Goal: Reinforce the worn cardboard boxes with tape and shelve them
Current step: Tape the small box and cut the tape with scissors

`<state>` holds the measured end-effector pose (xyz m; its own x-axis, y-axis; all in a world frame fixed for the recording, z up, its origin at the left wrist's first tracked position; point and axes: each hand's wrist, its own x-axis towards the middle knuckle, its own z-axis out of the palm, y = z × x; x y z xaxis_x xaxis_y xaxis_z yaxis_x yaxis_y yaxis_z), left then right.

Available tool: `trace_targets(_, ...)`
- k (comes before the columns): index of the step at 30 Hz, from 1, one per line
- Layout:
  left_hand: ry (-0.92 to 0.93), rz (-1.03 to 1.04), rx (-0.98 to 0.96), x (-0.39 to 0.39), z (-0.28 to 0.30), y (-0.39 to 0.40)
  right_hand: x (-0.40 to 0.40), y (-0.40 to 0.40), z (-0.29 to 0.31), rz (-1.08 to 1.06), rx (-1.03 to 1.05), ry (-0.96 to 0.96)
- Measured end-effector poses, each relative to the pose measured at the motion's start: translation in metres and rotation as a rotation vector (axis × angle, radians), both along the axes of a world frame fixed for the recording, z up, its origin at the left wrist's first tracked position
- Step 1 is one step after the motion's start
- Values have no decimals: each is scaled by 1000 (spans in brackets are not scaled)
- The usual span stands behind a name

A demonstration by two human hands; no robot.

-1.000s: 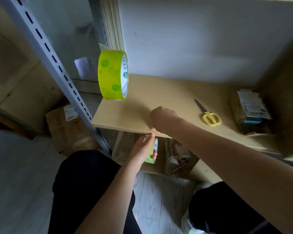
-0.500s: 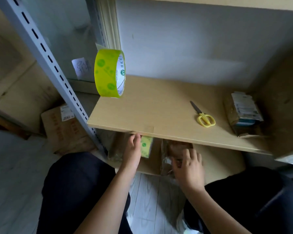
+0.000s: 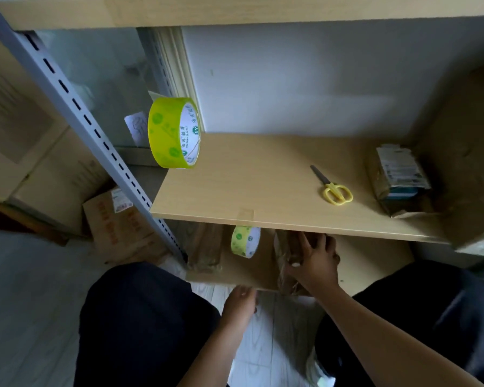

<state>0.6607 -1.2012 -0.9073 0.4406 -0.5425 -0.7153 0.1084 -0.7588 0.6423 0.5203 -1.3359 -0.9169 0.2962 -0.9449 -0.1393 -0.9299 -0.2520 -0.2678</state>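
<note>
A pale wooden floor (image 3: 266, 333) is being knelt on before a metal-framed shelving unit. Nearest, the left hand (image 3: 239, 303) is being kept released by the lower shelf (image 3: 375, 255) edge. The right hand's (image 3: 316, 263) grip is being closed around a worn, wrapped cardboard box (image 3: 288, 258) standing on that shelf. The box could be snagged under the upper shelf (image 3: 263, 185) if lifted steeply. Beside it a small tape roll (image 3: 245, 241) is lying; farther off, scissors (image 3: 333, 187), a package (image 3: 400, 180) and a hanging tape roll (image 3: 173, 132).
</note>
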Motion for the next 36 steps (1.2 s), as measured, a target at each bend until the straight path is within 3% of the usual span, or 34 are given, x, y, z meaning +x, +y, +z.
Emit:
trace_targets(3,-170,-335,-97,-18,0,-6,-16,11,-2,64,-6,88)
trace_targets(10,-697,-811,-408,-44,-18,-37,-43,12,-6,232,-14,191)
trace_targets(16,-1065,-1070,-240,-48,-21,-60,-49,6,-15,283,-38,256)
trace_targets(18,-1109,-1137,-225,-46,-23,-63,-57,-4,-15,292,-16,208)
trace_targets(22,-1061,-1166,-247,-39,-24,-66,-72,-9,-20,179,167,78)
trace_targets(25,-1023,-1151,-249,-40,-27,-60,-74,-4,-26,131,217,86)
trace_targets(28,-899,-975,-278,-49,-23,-49,-82,-2,-20,94,284,-109)
trace_targets(30,-683,-744,-302,-54,-17,-43,-89,-1,-12,6,382,-262)
trace_targets(32,-349,-410,-278,-62,-13,-39,-88,6,-9,-2,514,-277)
trace_targets(34,-15,-109,-135,-77,-11,-36,-82,16,-13,-59,570,-253)
trace_targets(36,158,21,6,-93,-13,-31,-76,24,-20,-120,519,-238)
